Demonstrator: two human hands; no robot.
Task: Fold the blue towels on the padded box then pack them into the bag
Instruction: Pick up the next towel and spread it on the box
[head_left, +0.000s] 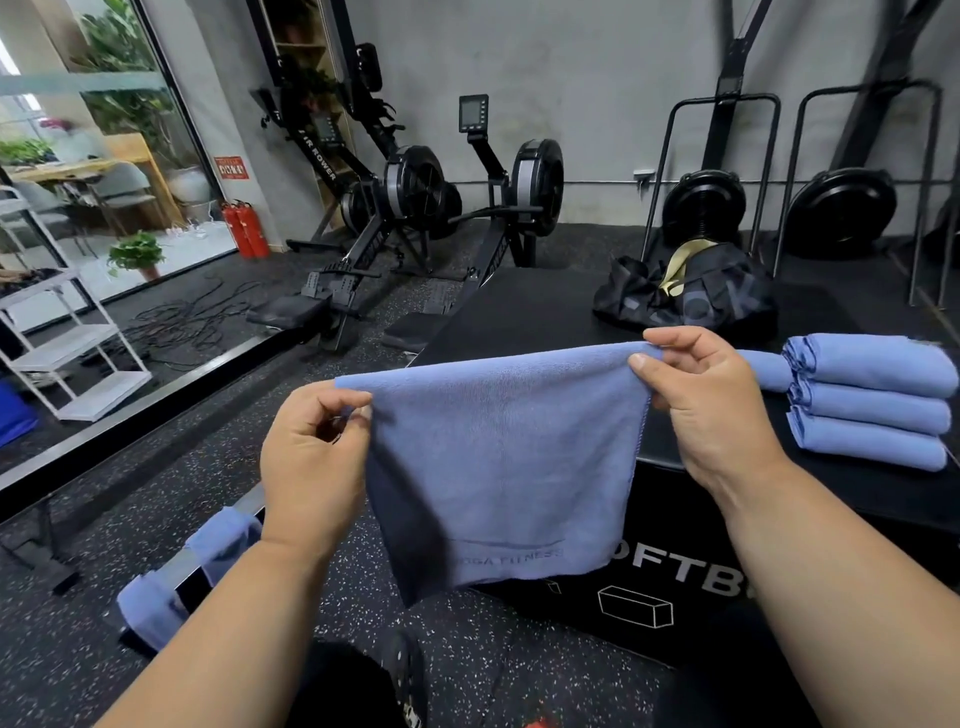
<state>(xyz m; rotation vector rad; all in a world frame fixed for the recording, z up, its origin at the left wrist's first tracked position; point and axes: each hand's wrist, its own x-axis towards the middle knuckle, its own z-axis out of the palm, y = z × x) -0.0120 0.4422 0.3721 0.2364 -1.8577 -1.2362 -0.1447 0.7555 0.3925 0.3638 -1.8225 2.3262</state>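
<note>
A blue towel (498, 467) hangs in the air in front of me, stretched by its top edge over the near left corner of the black padded box (519, 312). My left hand (311, 457) pinches its top left corner. My right hand (711, 410) pinches the top right corner. A stack of three folded blue towels (872, 400) lies on the box at the right. The dark bag (685, 291) sits open at the far side of the box, showing a yellow lining.
More blue towels (182, 577) hang over a metal bar at lower left. Rowing machines (415, 208) stand on the speckled floor behind the box. A white shelf rack (67, 338) stands at far left by the glass wall. Two red extinguishers (247, 228) stand near the wall.
</note>
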